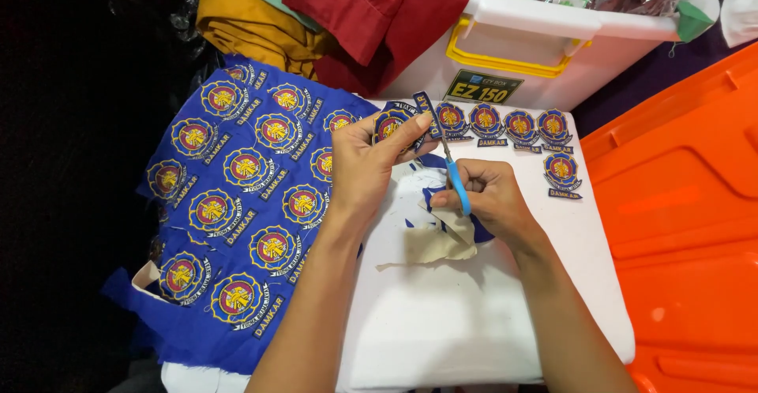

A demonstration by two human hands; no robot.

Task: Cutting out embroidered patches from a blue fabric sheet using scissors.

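Observation:
My left hand pinches the edge of a blue cloth sheet covered with several round embroidered badges, holding up one badge at the sheet's right edge. My right hand grips blue-handled scissors, whose blades point up toward that badge. Under the right hand lie beige backing scraps and small blue trimmings. Several cut-out badges lie in a row on the white surface, with one more badge below the row's right end.
A white plastic box with a yellow handle stands behind the work surface. An orange plastic lid fills the right side. Red, mustard and green garments are piled at the back left. The far left is dark.

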